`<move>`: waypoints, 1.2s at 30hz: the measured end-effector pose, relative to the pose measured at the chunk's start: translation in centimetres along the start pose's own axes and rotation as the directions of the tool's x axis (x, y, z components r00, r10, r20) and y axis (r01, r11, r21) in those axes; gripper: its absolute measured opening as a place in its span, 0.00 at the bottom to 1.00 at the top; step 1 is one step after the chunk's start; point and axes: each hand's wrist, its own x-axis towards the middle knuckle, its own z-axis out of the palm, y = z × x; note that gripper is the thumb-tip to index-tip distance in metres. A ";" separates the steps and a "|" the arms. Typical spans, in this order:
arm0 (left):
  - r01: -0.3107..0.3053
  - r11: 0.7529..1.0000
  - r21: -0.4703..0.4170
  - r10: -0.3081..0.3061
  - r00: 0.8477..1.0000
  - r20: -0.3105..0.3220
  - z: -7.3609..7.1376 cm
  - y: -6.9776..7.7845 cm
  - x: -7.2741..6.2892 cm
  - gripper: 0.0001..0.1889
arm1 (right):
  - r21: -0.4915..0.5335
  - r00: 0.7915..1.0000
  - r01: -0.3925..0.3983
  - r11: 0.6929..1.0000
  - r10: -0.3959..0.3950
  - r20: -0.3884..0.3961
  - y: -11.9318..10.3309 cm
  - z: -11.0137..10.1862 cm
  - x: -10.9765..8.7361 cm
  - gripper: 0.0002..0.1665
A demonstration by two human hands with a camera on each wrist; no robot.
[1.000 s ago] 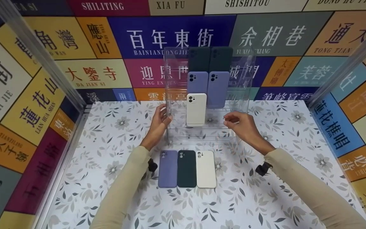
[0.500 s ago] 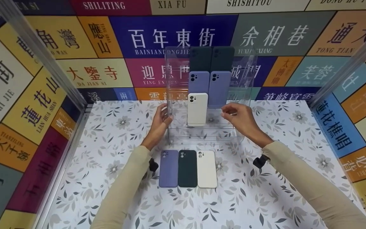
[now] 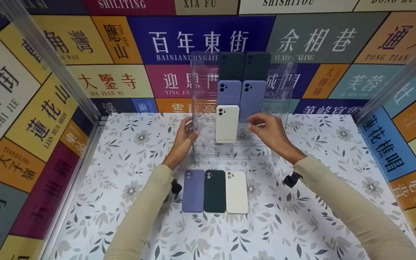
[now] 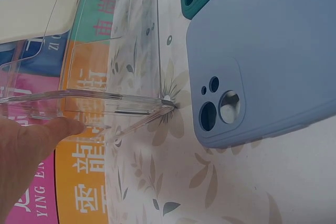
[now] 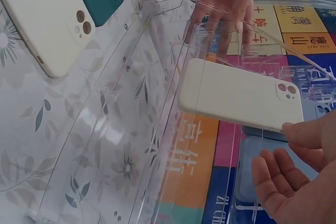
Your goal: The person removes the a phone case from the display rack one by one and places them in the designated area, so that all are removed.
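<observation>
A clear acrylic display stand [image 3: 202,86] holds phone cases in tiers. Two dark green cases [image 3: 257,65] top it, with two lilac cases [image 3: 253,97] below and one white case [image 3: 226,124] at lower left. My left hand [image 3: 181,142] grips the stand's left side, thumb in front and fingers behind. By the bottom of the right lilac case is my right hand [image 3: 272,133], its fingers loosely bent with nothing held. In the right wrist view its thumb appears close to the white case's [image 5: 239,93] camera end; whether it touches, I cannot tell.
In front of the stand, a lilac case [image 3: 193,191], a dark green case [image 3: 215,191] and a white case [image 3: 237,192] lie side by side on the floral tabletop [image 3: 284,224]. Printed panels rise behind and at both sides, with clear corner posts [image 3: 61,68].
My right hand has moved up and left, from beside the stand's lower tier to the bottom of the right lilac case. The left hand keeps its grip; the cases stay put.
</observation>
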 end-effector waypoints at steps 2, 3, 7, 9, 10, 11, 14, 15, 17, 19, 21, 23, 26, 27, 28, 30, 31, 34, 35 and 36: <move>-0.004 1.000 -0.004 0.004 1.000 -0.002 0.0 0.0 0.0 0.33 | 0.003 1.000 0.007 1.000 -0.007 -0.001 -0.2 0.1 0.3 0.15; -0.005 1.000 -0.006 0.005 1.000 -0.003 0.1 0.0 0.1 0.33 | 0.001 1.000 0.010 1.000 -0.010 -0.003 -0.3 0.2 0.4 0.15; -0.007 1.000 -0.019 0.007 1.000 -0.008 0.2 0.0 0.1 0.32 | 0.013 1.000 0.013 1.000 -0.013 -0.012 -0.8 0.4 0.9 0.16; -0.010 1.000 -0.023 0.010 1.000 -0.007 0.2 0.0 0.2 0.31 | 0.020 1.000 0.009 1.000 -0.008 -0.015 -1.0 0.5 1.1 0.16; -0.013 1.000 -0.024 0.013 1.000 -0.004 0.3 -0.1 0.2 0.31 | 0.022 1.000 0.006 1.000 -0.006 -0.017 -1.1 0.5 1.2 0.17; -0.016 1.000 -0.021 0.016 1.000 0.000 0.3 -0.1 0.2 0.31 | 0.023 1.000 0.002 1.000 -0.001 -0.019 -1.2 0.5 1.3 0.17; -0.029 1.000 -0.005 0.029 1.000 0.013 0.5 -0.1 0.4 0.31 | 0.029 1.000 -0.015 0.999 0.016 -0.027 -1.4 0.5 1.6 0.19; -0.030 1.000 0.004 0.030 0.999 0.017 0.5 -0.1 0.5 0.32 | 0.033 0.999 -0.021 0.999 0.022 -0.029 -1.4 0.6 1.7 0.20; -0.032 0.999 0.018 0.032 0.999 0.022 0.6 -0.1 0.5 0.32 | 0.043 0.999 -0.025 0.999 0.027 -0.035 -1.6 0.7 2.0 0.21; -0.035 0.999 0.021 0.035 0.999 0.023 0.5 -0.1 0.5 0.32 | 0.053 0.999 -0.021 0.998 0.023 -0.036 -1.7 0.9 2.2 0.21; -0.030 0.999 0.029 0.029 0.999 0.021 0.5 -0.1 0.4 0.32 | 0.059 0.999 -0.011 0.998 0.014 -0.038 -1.9 1.2 2.4 0.22; -0.028 0.999 0.028 0.027 0.999 0.017 0.4 -0.2 0.4 0.32 | 0.061 0.999 0.000 0.998 0.003 -0.041 -2.1 1.5 2.6 0.22; -0.018 1.000 0.024 0.018 1.000 0.008 0.4 -0.2 0.4 0.32 | 0.058 0.999 0.007 0.998 -0.004 -0.043 -2.3 1.9 3.0 0.24; -0.016 1.000 0.021 0.016 1.000 0.006 0.3 -0.2 0.3 0.32 | 0.056 0.999 0.008 0.998 -0.006 -0.043 -2.3 2.0 3.1 0.24; -0.018 1.000 0.015 0.018 1.000 0.004 0.3 -0.2 0.3 0.32 | 0.055 0.999 0.009 0.998 -0.006 -0.040 -2.3 2.2 3.2 0.25; -0.021 1.000 0.005 0.021 1.000 0.001 0.2 -0.2 0.3 0.32 | 0.054 0.999 0.013 0.998 -0.012 -0.034 -2.4 2.4 3.4 0.26; -0.022 1.000 0.000 0.022 1.000 -0.001 0.2 -0.2 0.3 0.32 | 0.054 0.999 0.016 0.998 -0.014 -0.029 -2.4 2.5 3.4 0.26; -0.020 1.000 -0.015 0.020 1.000 -0.004 0.1 -0.2 0.3 0.32 | 0.057 1.000 0.024 0.998 -0.023 -0.016 -2.3 2.9 3.5 0.26; -0.017 1.000 -0.016 0.017 1.000 -0.006 0.1 -0.2 0.3 0.32 | 0.060 0.999 0.028 0.998 -0.027 -0.019 -2.2 3.0 3.4 0.26; -0.014 1.000 -0.017 0.014 1.000 -0.007 0.0 -0.2 0.3 0.32 | 0.068 0.999 0.032 0.997 -0.031 -0.025 -2.1 3.1 3.4 0.25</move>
